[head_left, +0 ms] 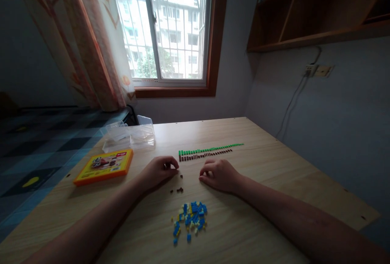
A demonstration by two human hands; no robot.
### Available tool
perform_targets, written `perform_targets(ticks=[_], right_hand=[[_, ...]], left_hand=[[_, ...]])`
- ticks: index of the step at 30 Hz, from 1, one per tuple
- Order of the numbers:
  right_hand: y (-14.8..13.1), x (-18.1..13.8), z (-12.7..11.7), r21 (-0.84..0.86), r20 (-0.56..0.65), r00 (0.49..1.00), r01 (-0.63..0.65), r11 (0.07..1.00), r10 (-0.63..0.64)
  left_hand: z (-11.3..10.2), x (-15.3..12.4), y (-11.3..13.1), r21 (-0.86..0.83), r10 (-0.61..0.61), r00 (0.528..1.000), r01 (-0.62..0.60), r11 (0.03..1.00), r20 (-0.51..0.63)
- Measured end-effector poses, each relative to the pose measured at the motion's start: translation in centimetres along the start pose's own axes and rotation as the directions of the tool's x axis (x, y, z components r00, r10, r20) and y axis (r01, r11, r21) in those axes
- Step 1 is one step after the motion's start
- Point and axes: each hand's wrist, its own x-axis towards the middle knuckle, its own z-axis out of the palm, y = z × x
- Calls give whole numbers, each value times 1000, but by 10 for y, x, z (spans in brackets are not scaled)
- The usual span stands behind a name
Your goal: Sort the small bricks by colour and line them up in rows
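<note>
My left hand [161, 169] rests on the table with curled fingers, thumb and index tips close together; whatever lies between them is too small to make out. Just right of its fingertips is a small brown building brick [181, 176]. A few more brown bricks [180, 190] lie nearer to me. My right hand [219, 174] is also on the table, its fingers bent and closed toward the thumb, the tips hiding anything in them. Beyond both hands run a row of green bricks [198, 151] and, in front of it, a row of brown bricks [191, 157].
A loose pile of blue, yellow and cream bricks [195, 214] lies on the wooden table [262, 223] close to me. At the left are an orange-yellow box [105, 167] and clear plastic trays [129, 137]. A checked bed [21, 166] adjoins the left side; walls stand behind and right.
</note>
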Motion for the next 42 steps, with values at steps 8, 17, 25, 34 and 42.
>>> perform_targets(ticks=[8,17,25,34,42], right_hand=[[7,0,-4,26,28,997,74,997,-74],[67,1,-57,-85,-26,995,-98,992,96],[142,-23,-86,-154,-54,950,-313,937,308],[144,-23,-78,-134,-2,938,-343,930,346],[147,-20,-73,-137,-20,930,-366,921,367]], left_hand=[[-1,0,2,14,-4,1000,4,1000,0],[-1,0,-5,45,-14,1000,14,999,6],[-3,2,-4,42,-7,1000,7,999,7],[-1,2,-8,34,-16,1000,15,999,14],[-2,1,-5,60,2,1000,-3,998,24]])
